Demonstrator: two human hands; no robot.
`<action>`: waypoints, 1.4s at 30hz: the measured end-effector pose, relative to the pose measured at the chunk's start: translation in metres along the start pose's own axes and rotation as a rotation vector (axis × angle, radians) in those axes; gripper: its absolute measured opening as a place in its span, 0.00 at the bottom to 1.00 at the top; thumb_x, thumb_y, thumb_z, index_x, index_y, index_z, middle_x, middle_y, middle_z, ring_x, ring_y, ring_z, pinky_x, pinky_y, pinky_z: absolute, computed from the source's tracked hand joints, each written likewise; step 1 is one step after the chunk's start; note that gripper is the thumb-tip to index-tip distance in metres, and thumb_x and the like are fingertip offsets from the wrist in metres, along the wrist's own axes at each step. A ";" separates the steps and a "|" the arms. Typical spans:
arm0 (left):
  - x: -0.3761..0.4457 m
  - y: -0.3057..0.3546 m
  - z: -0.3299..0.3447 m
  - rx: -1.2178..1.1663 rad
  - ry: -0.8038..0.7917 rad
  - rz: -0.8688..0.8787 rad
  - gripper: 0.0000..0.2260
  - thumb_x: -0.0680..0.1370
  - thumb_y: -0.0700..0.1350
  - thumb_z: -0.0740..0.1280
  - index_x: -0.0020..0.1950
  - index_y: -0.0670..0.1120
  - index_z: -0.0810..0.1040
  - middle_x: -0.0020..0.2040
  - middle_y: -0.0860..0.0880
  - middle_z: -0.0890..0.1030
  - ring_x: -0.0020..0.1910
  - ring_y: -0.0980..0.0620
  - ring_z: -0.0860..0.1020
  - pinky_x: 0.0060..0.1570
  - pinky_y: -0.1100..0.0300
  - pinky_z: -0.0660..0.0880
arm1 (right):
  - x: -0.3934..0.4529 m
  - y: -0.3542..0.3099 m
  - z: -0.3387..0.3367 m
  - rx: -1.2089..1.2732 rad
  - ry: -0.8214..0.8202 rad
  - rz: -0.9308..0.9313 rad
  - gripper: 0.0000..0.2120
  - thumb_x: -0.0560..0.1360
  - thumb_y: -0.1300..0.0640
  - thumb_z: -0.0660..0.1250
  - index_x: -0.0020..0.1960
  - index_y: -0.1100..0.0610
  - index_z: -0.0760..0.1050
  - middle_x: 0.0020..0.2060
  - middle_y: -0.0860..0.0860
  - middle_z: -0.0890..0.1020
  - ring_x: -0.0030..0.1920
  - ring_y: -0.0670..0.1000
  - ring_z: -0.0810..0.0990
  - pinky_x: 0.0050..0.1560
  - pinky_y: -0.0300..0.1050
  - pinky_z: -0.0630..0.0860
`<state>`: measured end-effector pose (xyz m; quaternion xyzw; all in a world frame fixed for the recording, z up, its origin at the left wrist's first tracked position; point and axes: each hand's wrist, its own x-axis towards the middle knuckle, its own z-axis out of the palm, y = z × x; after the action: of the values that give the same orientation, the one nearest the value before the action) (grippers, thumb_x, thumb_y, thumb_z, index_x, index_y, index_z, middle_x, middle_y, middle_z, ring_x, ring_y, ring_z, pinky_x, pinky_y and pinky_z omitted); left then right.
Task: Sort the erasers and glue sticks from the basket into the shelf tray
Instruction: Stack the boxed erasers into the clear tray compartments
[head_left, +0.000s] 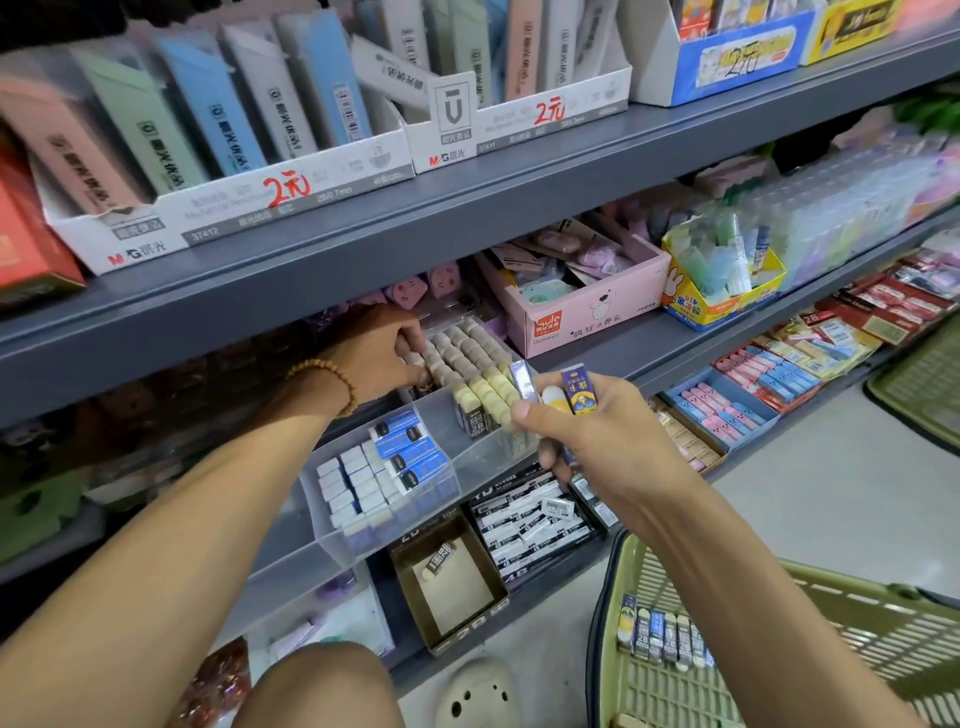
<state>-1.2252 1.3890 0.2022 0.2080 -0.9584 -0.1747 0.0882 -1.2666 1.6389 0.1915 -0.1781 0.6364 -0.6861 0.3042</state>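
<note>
A clear plastic shelf tray sits on the middle shelf, with rows of cream erasers at the back and blue-and-white erasers in front. My left hand reaches into the back of the tray, fingers closed on a cream eraser among the rows. My right hand hovers in front of the tray, holding a few purple-sleeved erasers fanned upward. The green basket is at the lower right, with several erasers lined against its near wall.
A brown 2B box with one eraser and a black 4B eraser box sit on the lower shelf. A pink box and a yellow glue box stand right of the tray. A second green basket is on the floor.
</note>
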 end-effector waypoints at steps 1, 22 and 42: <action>-0.001 0.000 -0.002 -0.023 0.011 -0.009 0.11 0.64 0.44 0.79 0.37 0.52 0.77 0.38 0.53 0.80 0.39 0.54 0.79 0.45 0.52 0.80 | 0.000 0.000 0.000 -0.032 0.008 -0.015 0.13 0.73 0.63 0.74 0.55 0.66 0.77 0.31 0.62 0.79 0.25 0.48 0.73 0.24 0.41 0.68; -0.080 0.068 -0.033 -0.693 -0.383 0.070 0.14 0.74 0.34 0.72 0.57 0.46 0.78 0.33 0.49 0.77 0.31 0.51 0.78 0.34 0.61 0.79 | -0.004 -0.017 0.027 0.205 0.009 -0.092 0.06 0.73 0.68 0.73 0.47 0.62 0.78 0.28 0.52 0.78 0.27 0.46 0.72 0.25 0.37 0.67; -0.066 0.048 -0.030 -0.618 -0.313 0.166 0.07 0.73 0.33 0.72 0.46 0.44 0.80 0.37 0.47 0.81 0.34 0.58 0.76 0.38 0.66 0.73 | 0.014 -0.019 0.039 0.005 0.000 -0.051 0.06 0.78 0.60 0.69 0.44 0.61 0.80 0.30 0.52 0.76 0.24 0.45 0.71 0.22 0.38 0.65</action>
<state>-1.1766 1.4494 0.2414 0.0638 -0.8757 -0.4785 0.0131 -1.2564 1.5997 0.2127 -0.1937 0.6300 -0.6951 0.2869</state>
